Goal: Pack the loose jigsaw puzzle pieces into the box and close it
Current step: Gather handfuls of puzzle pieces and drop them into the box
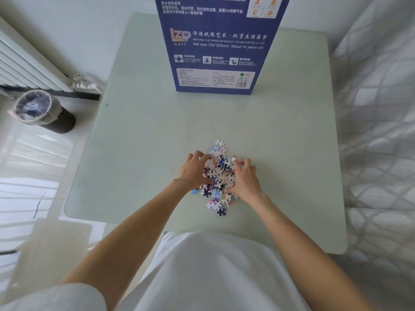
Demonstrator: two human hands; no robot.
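Note:
A heap of small jigsaw pieces (219,173), white, blue and pink, lies on the pale green table (143,140) near its front middle. My left hand (195,170) presses on the heap's left side, fingers curled into the pieces. My right hand (244,178) cups the heap's right side, fingers spread and bent around it. A few stray pieces lie just in front of and behind the hands. The tall dark blue puzzle box (215,43) stands upright at the back of the table, printed side facing me; its top is out of view.
A black waste bin (42,112) with a plastic liner stands on the floor at the left, beside a white radiator (29,66). A quilted white bed (379,131) runs along the table's right edge. My white shirt fills the bottom.

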